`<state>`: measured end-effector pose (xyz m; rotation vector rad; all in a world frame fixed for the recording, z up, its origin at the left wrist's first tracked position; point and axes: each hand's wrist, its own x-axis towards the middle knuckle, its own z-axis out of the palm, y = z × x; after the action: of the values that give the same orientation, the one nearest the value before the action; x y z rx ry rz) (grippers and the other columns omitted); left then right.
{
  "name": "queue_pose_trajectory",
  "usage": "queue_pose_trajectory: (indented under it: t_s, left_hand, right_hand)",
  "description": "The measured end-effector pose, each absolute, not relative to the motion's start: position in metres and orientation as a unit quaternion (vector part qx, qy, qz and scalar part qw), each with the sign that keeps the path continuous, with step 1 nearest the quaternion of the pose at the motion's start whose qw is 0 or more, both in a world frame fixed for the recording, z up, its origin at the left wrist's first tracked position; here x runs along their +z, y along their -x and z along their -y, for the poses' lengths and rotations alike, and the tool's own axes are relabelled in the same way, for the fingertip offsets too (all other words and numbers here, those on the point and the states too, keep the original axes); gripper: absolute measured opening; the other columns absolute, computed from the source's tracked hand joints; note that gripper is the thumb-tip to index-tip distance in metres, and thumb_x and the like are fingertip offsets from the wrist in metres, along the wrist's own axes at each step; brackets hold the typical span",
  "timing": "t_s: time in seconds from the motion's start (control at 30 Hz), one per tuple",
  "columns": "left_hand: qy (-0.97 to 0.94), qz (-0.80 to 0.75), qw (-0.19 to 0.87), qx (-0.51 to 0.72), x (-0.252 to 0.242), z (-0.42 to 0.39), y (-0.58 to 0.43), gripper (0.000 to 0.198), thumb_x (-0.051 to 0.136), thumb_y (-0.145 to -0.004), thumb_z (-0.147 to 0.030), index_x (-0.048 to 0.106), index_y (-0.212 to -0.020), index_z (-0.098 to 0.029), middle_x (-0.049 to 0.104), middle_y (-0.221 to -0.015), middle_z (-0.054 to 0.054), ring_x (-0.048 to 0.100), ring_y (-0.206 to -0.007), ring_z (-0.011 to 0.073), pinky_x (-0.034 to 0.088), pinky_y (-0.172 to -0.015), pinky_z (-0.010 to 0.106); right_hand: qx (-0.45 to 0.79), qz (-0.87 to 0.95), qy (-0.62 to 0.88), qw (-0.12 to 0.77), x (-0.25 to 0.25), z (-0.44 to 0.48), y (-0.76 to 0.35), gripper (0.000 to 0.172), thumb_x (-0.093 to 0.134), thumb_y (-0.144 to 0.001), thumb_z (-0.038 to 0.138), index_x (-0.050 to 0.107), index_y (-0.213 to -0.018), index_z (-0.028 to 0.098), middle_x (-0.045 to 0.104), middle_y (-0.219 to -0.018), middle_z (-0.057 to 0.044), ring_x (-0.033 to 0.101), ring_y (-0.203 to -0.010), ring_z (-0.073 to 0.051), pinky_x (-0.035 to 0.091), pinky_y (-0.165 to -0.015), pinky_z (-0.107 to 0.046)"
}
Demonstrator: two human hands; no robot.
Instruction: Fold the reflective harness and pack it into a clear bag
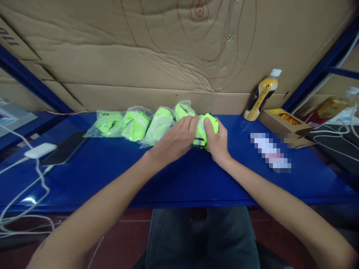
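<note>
Both hands grip one rolled neon-green vest (202, 131) with grey reflective strips, held just above the blue table (179, 179) near its back edge. My left hand (175, 140) curls its fingers over the roll's left side. My right hand (217, 140) wraps around the right side, thumb on top. Left of the roll lies a row of similar neon-green vests packed in clear plastic bags (134, 124), side by side along the cardboard wall; the nearest bag touches my left hand.
A yellow drink bottle (262, 95) leans at the back right beside a cardboard box (284, 121) and white cables (333, 134). A dark phone (64, 148) and a white charger (40, 150) with cords lie at the left. Cardboard (168, 56) walls the back.
</note>
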<state>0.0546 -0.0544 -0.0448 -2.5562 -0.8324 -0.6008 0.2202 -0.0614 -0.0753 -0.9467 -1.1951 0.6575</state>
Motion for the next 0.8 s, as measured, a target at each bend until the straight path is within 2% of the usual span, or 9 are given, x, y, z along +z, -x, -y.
queue_pose_trajectory:
  t_s: [0.07,0.2,0.3,0.37,0.5,0.7,0.8]
  left_hand:
    - [0.904,0.315,0.178,-0.228,-0.045,0.053,-0.052,0.079,0.060,-0.082,-0.006,0.030,-0.155,-0.006,0.061,-0.137,0.028,0.064,-0.130,0.0424,0.054,-0.109,0.055]
    - [0.893,0.352,0.082,-0.267,-0.040,0.049,-0.047,0.077,0.077,-0.079,-0.018,0.039,-0.146,-0.012,0.069,-0.124,0.021,0.071,-0.118,0.0400,0.060,-0.094,0.047]
    - [0.894,0.360,0.010,-0.267,-0.034,0.048,-0.042,0.073,0.085,-0.072,-0.022,0.046,-0.134,-0.015,0.071,-0.111,0.015,0.074,-0.109,0.0374,0.061,-0.084,0.042]
    - [0.902,0.342,-0.013,-0.263,-0.033,0.047,-0.041,0.075,0.087,-0.068,-0.021,0.046,-0.130,-0.016,0.070,-0.112,0.013,0.074,-0.108,0.0362,0.060,-0.083,0.041]
    - [0.910,0.318,0.009,-0.264,-0.040,0.047,-0.044,0.073,0.083,-0.069,-0.016,0.044,-0.131,-0.015,0.068,-0.119,0.016,0.072,-0.111,0.0359,0.060,-0.089,0.043]
    - [0.892,0.320,0.112,-0.298,-0.050,0.049,-0.052,0.068,0.071,-0.085,-0.019,0.039,-0.144,-0.012,0.064,-0.132,0.024,0.067,-0.122,0.0404,0.056,-0.102,0.053]
    - [0.893,0.328,0.158,-0.266,-0.052,0.052,-0.055,0.071,0.063,-0.083,-0.011,0.036,-0.149,-0.007,0.063,-0.133,0.027,0.065,-0.124,0.0428,0.054,-0.102,0.056]
  right_hand:
    - [0.281,0.550,0.416,0.667,-0.073,0.067,-0.219,0.039,0.066,-0.096,0.060,0.069,-0.098,0.022,0.066,-0.084,0.000,0.057,-0.076,-0.015,0.049,-0.069,-0.027]
    - [0.266,0.610,0.397,0.632,-0.069,0.075,-0.219,0.039,0.067,-0.096,0.061,0.071,-0.101,0.023,0.064,-0.082,0.000,0.054,-0.073,-0.015,0.048,-0.069,-0.029]
    - [0.264,0.641,0.381,0.612,-0.070,0.076,-0.223,0.038,0.069,-0.095,0.060,0.071,-0.102,0.023,0.062,-0.081,0.001,0.051,-0.071,-0.015,0.045,-0.067,-0.030]
    - [0.268,0.658,0.375,0.595,-0.071,0.074,-0.226,0.036,0.070,-0.095,0.059,0.070,-0.099,0.023,0.059,-0.078,0.002,0.048,-0.068,-0.014,0.042,-0.064,-0.030]
    - [0.270,0.682,0.386,0.559,-0.070,0.070,-0.230,0.035,0.069,-0.095,0.058,0.068,-0.098,0.023,0.061,-0.079,0.002,0.051,-0.069,-0.014,0.044,-0.066,-0.030]
    - [0.225,0.659,0.431,0.574,-0.065,0.065,-0.228,0.032,0.071,-0.094,0.050,0.062,-0.110,0.024,0.070,-0.096,-0.001,0.061,-0.084,-0.017,0.048,-0.078,-0.030]
    - [0.209,0.669,0.447,0.556,-0.068,0.063,-0.230,0.033,0.067,-0.096,0.053,0.056,-0.107,0.024,0.069,-0.092,-0.001,0.060,-0.080,-0.018,0.046,-0.075,-0.031]
